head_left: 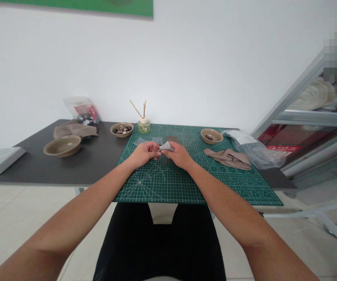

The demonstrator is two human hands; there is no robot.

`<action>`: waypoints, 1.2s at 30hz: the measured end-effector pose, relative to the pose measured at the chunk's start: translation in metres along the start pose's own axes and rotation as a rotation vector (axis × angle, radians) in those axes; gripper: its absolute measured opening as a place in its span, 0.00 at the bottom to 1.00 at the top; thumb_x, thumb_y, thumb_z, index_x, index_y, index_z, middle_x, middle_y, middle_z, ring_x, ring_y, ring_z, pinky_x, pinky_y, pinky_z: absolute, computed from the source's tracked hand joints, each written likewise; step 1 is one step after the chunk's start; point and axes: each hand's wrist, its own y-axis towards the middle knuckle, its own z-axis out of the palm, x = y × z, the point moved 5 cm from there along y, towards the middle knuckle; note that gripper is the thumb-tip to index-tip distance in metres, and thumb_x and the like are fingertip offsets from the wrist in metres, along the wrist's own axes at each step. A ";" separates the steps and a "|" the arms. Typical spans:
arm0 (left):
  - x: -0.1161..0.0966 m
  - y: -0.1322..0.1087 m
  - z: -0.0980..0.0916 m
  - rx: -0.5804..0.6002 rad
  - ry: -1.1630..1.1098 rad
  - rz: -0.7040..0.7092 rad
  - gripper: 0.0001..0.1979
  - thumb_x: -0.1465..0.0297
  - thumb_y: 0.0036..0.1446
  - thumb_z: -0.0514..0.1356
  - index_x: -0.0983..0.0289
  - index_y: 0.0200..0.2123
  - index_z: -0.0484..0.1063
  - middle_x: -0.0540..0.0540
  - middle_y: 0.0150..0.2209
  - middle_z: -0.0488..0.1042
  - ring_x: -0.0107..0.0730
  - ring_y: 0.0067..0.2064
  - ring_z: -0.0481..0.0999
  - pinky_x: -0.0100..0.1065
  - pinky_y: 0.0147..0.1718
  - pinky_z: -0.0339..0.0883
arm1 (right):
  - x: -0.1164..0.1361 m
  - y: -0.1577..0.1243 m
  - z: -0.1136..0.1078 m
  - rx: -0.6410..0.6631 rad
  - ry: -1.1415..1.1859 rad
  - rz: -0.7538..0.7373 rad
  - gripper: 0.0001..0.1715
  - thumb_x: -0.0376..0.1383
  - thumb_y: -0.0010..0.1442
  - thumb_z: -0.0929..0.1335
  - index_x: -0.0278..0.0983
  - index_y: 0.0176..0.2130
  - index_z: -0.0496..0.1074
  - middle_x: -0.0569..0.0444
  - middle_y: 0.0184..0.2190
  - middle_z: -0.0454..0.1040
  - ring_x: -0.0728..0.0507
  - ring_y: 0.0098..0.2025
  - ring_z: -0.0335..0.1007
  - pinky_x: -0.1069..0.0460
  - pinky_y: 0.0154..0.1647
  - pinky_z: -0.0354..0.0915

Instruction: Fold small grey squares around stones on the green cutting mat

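A small grey piece, cloth or paper, is gathered into a cone [166, 146] above the green cutting mat [145, 183]. Its wider end sits in my right hand [180, 156], with thumb and fingers closed on it. At the narrow tip, the fingers of my left hand [145, 153] are pinched together on it. Whether anything lies inside the cone is hidden. Just behind my hands, flat on the mat, are two blue-grey squares [157, 140] [140, 141] and a brown square [172, 139].
A bowl of stones [122, 135] and a reed diffuser [144, 125] stand behind left. On the right are a bowl with few stones [211, 141], a brown cloth [229, 159] and a plastic bag [252, 150]. Another bowl [63, 151] and a tipped clear jar [82, 109] are far left.
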 end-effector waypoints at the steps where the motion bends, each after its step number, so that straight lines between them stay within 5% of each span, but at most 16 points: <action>1: 0.001 0.000 0.000 -0.001 -0.001 0.001 0.16 0.65 0.42 0.70 0.66 0.34 0.72 0.47 0.26 0.74 0.25 0.26 0.72 0.31 0.29 0.68 | 0.000 0.000 0.000 0.001 -0.010 -0.009 0.16 0.46 0.57 0.70 0.36 0.38 0.74 0.55 0.32 0.75 0.47 0.34 0.66 0.52 0.40 0.61; 36: 0.005 0.002 -0.001 0.005 -0.020 0.022 0.14 0.68 0.44 0.69 0.66 0.34 0.72 0.47 0.24 0.73 0.25 0.24 0.72 0.30 0.28 0.66 | 0.005 -0.003 0.001 -0.010 -0.029 -0.008 0.16 0.46 0.58 0.69 0.36 0.37 0.74 0.55 0.31 0.74 0.47 0.33 0.66 0.52 0.39 0.61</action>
